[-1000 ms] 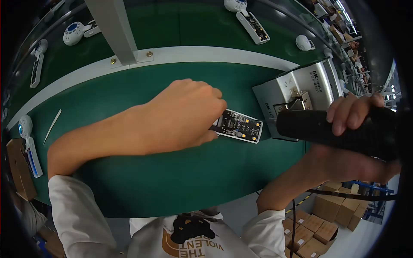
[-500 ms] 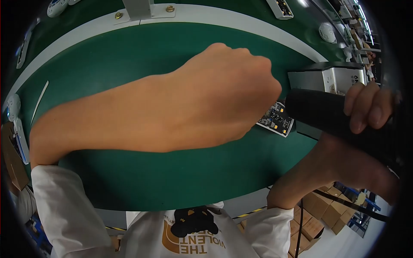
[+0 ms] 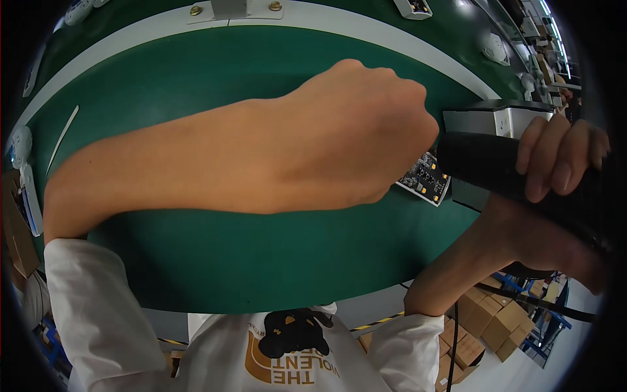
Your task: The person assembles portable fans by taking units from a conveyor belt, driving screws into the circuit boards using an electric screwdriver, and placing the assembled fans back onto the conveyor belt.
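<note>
My left hand point(image 3: 366, 134) is closed, back toward the camera, over the left end of a device with a black circuit board point(image 3: 428, 178); its fingertips are hidden. Several small yellow parts show on the board, which has a white edge. At the right, my right hand point(image 3: 555, 160) is wrapped round a thick black tool point(image 3: 483, 157) with a cable. The tool's blunt left end is close to the board and partly overlaps it in view. Whether they touch I cannot tell.
A silver metal box point(image 3: 467, 196) stands behind the black tool. On the green table point(image 3: 261, 261) at the left lie a thin white stick point(image 3: 63, 138) and a white device point(image 3: 29, 199). More white devices are beyond the white rail point(image 3: 366, 26). Cardboard boxes point(image 3: 506, 323) stand below right.
The view has come closer to the table. My left hand and the board have shifted right, toward the black tool, which now overlaps the board's edge.
</note>
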### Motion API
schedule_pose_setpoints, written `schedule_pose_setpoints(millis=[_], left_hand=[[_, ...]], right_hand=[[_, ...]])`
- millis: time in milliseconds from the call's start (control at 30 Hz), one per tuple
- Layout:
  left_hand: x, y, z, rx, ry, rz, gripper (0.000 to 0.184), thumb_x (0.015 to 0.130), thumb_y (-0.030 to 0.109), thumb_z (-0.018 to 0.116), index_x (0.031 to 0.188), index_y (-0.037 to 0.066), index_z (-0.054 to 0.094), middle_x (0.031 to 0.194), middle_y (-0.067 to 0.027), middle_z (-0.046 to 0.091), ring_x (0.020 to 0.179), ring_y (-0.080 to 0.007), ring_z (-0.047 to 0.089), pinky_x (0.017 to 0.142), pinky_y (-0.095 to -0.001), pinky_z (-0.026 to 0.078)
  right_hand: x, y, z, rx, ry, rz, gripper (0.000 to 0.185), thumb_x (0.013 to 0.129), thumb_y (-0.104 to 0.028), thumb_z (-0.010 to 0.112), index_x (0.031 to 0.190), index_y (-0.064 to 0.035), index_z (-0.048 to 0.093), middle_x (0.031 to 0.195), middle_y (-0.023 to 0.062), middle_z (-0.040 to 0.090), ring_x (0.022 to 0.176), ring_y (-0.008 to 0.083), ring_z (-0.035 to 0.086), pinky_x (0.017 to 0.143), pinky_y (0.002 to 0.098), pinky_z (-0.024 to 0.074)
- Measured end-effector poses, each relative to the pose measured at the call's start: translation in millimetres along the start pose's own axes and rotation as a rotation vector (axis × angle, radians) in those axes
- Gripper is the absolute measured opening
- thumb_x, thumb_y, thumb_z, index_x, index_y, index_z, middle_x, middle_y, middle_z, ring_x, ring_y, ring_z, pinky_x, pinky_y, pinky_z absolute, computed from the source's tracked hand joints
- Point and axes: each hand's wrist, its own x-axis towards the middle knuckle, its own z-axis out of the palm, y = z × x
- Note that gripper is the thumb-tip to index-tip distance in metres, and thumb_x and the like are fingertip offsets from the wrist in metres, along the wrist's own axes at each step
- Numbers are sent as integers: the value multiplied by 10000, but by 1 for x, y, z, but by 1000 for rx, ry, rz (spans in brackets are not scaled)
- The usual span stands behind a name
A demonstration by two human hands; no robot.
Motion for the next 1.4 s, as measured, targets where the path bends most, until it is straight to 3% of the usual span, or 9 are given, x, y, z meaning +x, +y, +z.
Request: schedule_pose_setpoints(millis=[233, 333, 367, 433, 500, 700, 867, 1033, 1400], left_hand=[[3, 1, -2, 14, -33, -44, 165, 710, 123, 755, 731, 3, 644, 779, -132, 614, 794, -343, 644, 689, -437, 524], [-8, 6, 2, 37, 66, -28, 173, 705, 130, 760, 750, 2, 653, 769, -121, 607, 786, -332, 637, 691, -434, 522], [-9, 7, 3, 30, 70, -30, 173, 705, 130, 760, 750, 2, 653, 769, -121, 607, 786, -332, 637, 691, -434, 522], [-6, 8, 1, 68, -11, -78, 203, 693, 143, 774, 790, -1, 667, 761, -111, 599, 795, -314, 631, 701, -425, 518], [-4, 9, 1, 73, -31, -84, 217, 687, 143, 780, 808, -1, 673, 766, -105, 602, 802, -305, 631, 702, -419, 518], [-2, 8, 6, 125, 7, -87, 250, 673, 145, 796, 847, 4, 686, 775, -82, 604, 805, -275, 630, 696, -401, 517], [-2, 6, 10, 124, 39, -75, 250, 669, 155, 803, 831, 12, 679, 773, -76, 601, 798, -270, 629, 695, -399, 520], [-3, 0, 15, 78, 286, 94, 52, 654, 46, 682, 659, 3, 654, 690, -185, 646, 651, -324, 687, 539, -387, 541], [-8, 1, 8, 32, 197, 50, 119, 669, 82, 727, 680, -6, 647, 714, -159, 639, 690, -320, 677, 591, -397, 546]], right_hand=[[-5, -5, -1, -25, 51, -41, 268, 978, -304, 494, 1024, -43, 532, 828, 38, 584, 672, 217, 630, 682, 380, 521], [-151, -87, -145, -11, 36, -84, 296, 962, -331, 500, 1023, -43, 529, 822, 37, 582, 665, 211, 624, 674, 372, 516], [-77, -57, -37, -10, 39, -83, 306, 956, -340, 502, 1023, -43, 528, 820, 37, 581, 662, 208, 623, 672, 369, 514], [-236, -144, -221, -28, 64, -84, 325, 945, -359, 507, 1022, -43, 526, 816, 36, 579, 657, 204, 619, 667, 363, 510], [-248, -145, -258, -52, 98, -88, 345, 934, -377, 511, 1021, -43, 524, 812, 35, 577, 652, 200, 616, 662, 358, 507], [-180, -109, -163, -58, 152, -123, 405, 902, -431, 524, 1019, -44, 518, 800, 33, 572, 636, 187, 606, 647, 341, 496], [-22, -14, 42, -30, 210, -152, 456, 875, -477, 534, 1018, -44, 513, 789, 31, 568, 623, 176, 597, 635, 328, 487], [-17, -13, 46, -9, 230, -159, 508, 848, -522, 545, 1016, -45, 508, 779, 29, 563, 610, 165, 589, 622, 314, 478], [-13, -5, 36, 21, 277, -203, 623, 788, -622, 569, 1013, -45, 497, 757, 24, 554, 581, 141, 571, 595, 284, 458]])
